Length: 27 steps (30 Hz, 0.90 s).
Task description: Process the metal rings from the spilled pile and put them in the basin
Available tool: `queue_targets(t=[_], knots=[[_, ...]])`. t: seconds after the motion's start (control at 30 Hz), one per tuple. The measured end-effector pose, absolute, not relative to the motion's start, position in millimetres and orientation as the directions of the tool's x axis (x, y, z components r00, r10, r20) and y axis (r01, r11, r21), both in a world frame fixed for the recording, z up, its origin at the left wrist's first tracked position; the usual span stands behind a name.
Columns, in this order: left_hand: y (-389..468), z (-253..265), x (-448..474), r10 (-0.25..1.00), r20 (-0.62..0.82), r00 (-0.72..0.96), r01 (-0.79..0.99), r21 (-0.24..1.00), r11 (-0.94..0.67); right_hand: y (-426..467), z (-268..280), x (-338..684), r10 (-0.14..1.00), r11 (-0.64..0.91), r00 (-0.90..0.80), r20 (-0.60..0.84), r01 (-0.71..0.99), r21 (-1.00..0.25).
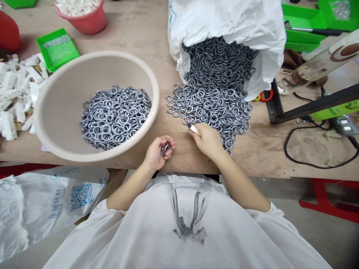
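My left hand (156,154) is curled around a few dark metal rings (165,149), close to the table's front edge. In my right hand (209,141) is a short pale stick with a dark tip (194,129), pinched at the near edge of a heap of grey rings (213,104). That heap spills from the mouth of a white sack (227,18) lying on its side. To the left of my hands stands a big beige basin (95,56), with many similar rings (117,119) lying in its right part. Whether the stick's tip touches a ring, I cannot tell.
Left of the basin lie many white pieces (17,86) and a green tray (58,48). Behind is a pink bowl (86,20). On the right are a black metal frame (314,106), a looped black cable (286,145) and green bins (303,22).
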<state>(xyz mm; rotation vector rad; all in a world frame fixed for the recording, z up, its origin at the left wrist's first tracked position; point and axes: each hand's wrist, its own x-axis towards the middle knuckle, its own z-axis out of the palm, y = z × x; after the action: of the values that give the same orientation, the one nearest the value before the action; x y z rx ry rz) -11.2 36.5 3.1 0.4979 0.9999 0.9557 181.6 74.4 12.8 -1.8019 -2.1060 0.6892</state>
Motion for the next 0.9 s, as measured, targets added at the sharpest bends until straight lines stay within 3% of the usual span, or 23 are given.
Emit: queue_targets(t=[0.07, 0.1, 0.17, 0.27, 0.37, 0.53, 0.6, 0.7, 0.8, 0.9], knots=[[35, -1, -8, 0.903, -0.406, 0.144, -0.371, 0.823, 0.429, 69, 14, 181, 0.962, 0.05, -0.249, -0.108, 0.555, -0.83], [34, -2, -5, 0.929, -0.351, 0.12, -0.321, 0.871, 0.371, 64, 15, 180, 0.947, -0.019, -0.29, -0.138, 0.378, -0.926], [31, -4, 1, 0.965, -0.234, 0.117, -0.216, 0.943, 0.255, 55, 17, 174, 0.911, -0.19, -0.353, -0.214, 0.102, -0.976], [27, 0, 10, 0.981, -0.125, 0.146, -0.16, 0.976, 0.148, 41, 19, 164, 0.919, -0.253, -0.322, -0.228, -0.036, -0.967], [25, 10, 19, 0.976, -0.154, 0.151, -0.26, 0.947, 0.19, 35, 20, 160, 0.978, -0.067, -0.194, -0.078, 0.059, -0.996], [24, 23, 25, 0.93, -0.308, 0.2, -0.431, 0.825, 0.365, 33, 23, 167, 0.986, 0.123, -0.143, 0.082, 0.308, -0.943], [24, 25, 25, 0.906, -0.364, 0.217, -0.46, 0.78, 0.424, 30, 24, 170, 0.968, 0.248, -0.154, 0.2, 0.432, -0.867], [23, 26, 25, 0.893, -0.405, 0.198, -0.483, 0.752, 0.448, 25, 25, 172, 0.902, 0.432, -0.271, 0.337, 0.616, -0.659], [23, 26, 26, 0.895, -0.411, 0.175, -0.493, 0.75, 0.441, 21, 25, 171, 0.87, 0.488, -0.348, 0.35, 0.704, -0.516], [23, 25, 28, 0.894, -0.409, 0.182, -0.496, 0.748, 0.442, 20, 25, 168, 0.877, 0.478, -0.357, 0.322, 0.723, -0.498]])
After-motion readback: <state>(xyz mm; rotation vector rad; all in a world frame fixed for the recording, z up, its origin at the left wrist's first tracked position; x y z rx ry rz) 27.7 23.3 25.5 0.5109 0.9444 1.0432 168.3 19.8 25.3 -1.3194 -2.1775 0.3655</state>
